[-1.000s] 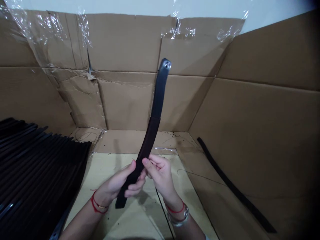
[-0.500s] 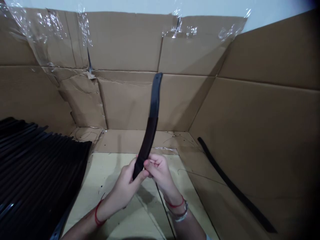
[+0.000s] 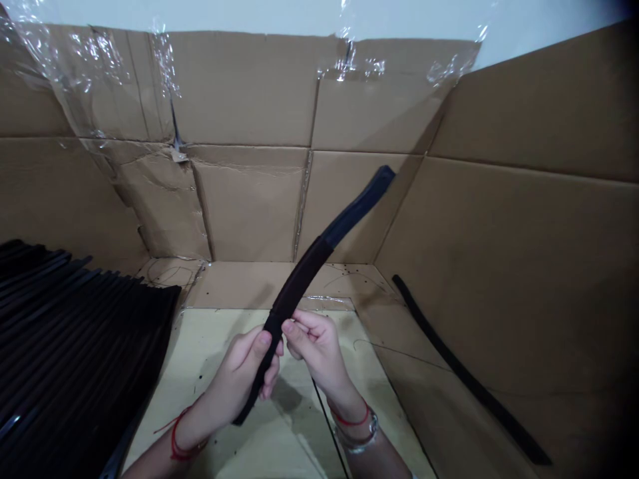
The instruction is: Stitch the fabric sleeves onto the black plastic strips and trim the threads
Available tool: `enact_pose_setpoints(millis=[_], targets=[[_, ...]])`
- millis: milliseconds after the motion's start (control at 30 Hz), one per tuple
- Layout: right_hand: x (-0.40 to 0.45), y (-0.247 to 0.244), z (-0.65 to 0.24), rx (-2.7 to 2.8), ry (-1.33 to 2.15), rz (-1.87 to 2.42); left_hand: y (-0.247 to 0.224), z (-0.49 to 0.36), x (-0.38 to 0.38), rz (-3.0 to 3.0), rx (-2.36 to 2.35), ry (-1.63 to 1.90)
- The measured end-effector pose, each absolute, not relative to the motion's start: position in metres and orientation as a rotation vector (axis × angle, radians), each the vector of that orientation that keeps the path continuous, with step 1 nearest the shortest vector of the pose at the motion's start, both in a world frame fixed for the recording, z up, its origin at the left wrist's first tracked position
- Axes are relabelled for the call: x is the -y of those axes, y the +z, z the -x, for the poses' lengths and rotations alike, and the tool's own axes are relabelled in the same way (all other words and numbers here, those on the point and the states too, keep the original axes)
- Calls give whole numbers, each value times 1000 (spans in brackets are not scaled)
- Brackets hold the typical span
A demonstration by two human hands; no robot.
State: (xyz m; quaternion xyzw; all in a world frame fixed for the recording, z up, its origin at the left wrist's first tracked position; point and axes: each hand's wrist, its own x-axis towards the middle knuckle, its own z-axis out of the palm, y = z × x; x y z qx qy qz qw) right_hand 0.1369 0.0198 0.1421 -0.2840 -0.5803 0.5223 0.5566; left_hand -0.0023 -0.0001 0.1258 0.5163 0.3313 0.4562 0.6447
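Note:
A long, slightly curved dark strip is held up between my hands, tilted with its far end to the upper right. Its far part is bluish-black, while a dark brown-black sleeve-like covering wraps the nearer part. My left hand closes around the lower part, thumb on top, and the dark end sticks out below it. With thumb and fingers pinched, my right hand grips the right edge just above the left hand. A thin dark cord runs down past my right wrist.
Many similar dark strips lie stacked at the left. One more curved black strip rests against the right cardboard wall. Cardboard with clear tape stands behind a pale board; loose threads lie about.
The strip has swung from nearly upright to a slant toward the upper right. More of its lower end now shows below my left hand, which has shifted its grip.

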Motion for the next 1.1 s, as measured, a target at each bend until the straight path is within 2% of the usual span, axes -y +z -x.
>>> enact_pose_setpoints(millis=[200,367,433,533,600,767,900,1000,1100], targets=[[-23,137,-138,1352,1310,646,115,-5,0,-968,-564,1051],[-19,140,-145,1368,1443,552,102,2,-15,-869,-58,546],[-17,143,-146,1348,1372,606,104,3,-18,-1015,-207,618],[-16,146,-141,1287,1225,713,112,-1,-15,-1131,-572,965],[-16,148,-136,1266,1220,750,115,-3,-12,-1048,-568,977],[-9,153,-136,1278,1377,710,105,-3,-10,-949,-46,771],[3,155,-139,1337,1319,686,97,2,-13,-784,225,607],[8,153,-135,1410,1129,742,107,8,-13,-871,-17,558],[6,150,-130,1397,978,834,120,9,-9,-1076,-485,770]])
